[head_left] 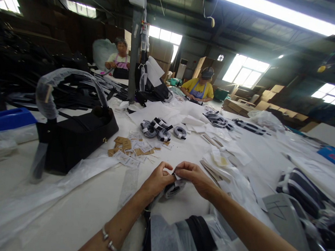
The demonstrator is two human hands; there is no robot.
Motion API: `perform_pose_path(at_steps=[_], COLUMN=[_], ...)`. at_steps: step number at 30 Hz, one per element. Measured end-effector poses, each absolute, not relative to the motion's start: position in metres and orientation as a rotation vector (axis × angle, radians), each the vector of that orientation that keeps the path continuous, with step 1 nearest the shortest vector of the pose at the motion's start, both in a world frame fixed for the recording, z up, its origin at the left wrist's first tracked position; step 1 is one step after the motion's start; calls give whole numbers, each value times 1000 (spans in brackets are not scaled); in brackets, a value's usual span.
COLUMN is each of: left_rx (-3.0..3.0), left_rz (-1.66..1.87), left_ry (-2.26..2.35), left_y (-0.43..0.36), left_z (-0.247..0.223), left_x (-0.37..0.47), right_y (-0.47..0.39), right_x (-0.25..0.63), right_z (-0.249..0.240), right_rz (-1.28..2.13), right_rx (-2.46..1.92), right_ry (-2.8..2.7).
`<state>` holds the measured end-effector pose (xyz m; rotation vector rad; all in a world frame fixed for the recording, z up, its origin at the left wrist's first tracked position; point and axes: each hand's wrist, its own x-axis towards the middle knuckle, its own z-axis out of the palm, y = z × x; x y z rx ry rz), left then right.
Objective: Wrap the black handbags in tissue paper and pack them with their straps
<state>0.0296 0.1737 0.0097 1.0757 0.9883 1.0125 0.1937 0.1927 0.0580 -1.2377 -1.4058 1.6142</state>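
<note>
My left hand point(159, 180) is curled around a coiled black strap point(171, 191) that looks wrapped in clear plastic. My right hand point(195, 177) pinches the coil's top edge, where a bit of white paper or tape shows; the fingertips partly hide it. Just beyond my hands lie brown and white hang tags point(132, 150) with strings. Farther up the table are several similar rolled straps point(156, 128) with white bands, and one single roll point(180, 132) sits to their right. Close to my body is a black piece point(200, 235) partly covered by clear film.
A black handbag point(78, 135) with a wrapped handle stands at left, near a blue object point(10, 119). Papers and plastic point(224, 163) spread to the right, beside a grey board point(289, 216) and striped bundles point(300, 186). A post point(134, 51) rises mid-table; two people work beyond.
</note>
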Motion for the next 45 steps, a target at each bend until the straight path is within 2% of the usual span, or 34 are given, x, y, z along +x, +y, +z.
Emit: perform_pose_path(at_steps=[5,11,19,25,29,31,35,37,45], left_rx=[1200,1413,1182,917,771,725,689,687,751], left_rz=[976,1001,1011,1052,1055,1052,1046,1051,1080], left_ry=[941,963,836,803,840,845,842,833,799], left_y=[173,172,175,179,182,183,184,184,182], left_z=[10,11,5,-1,-1,-1,0,0,-1], left_x=[29,23,21,18,17,17,17,17,17], right_y=[212,226,244,274,268,248,189,167,175], right_x=[196,192,194,266,304,303,267,247,201], right_z=[58,41,31,54,60,57,50,48,48], right_rz=[1649,1471,1216,718,70,-141,54,79,-46], right_rx=[-1396,-1658,-1677,-1736,-1802,-1646,-1034,-852,-661], right_ry=[-1327,-1279,-1239,-1153,-1409,-1743,-2466,-2656,-2552])
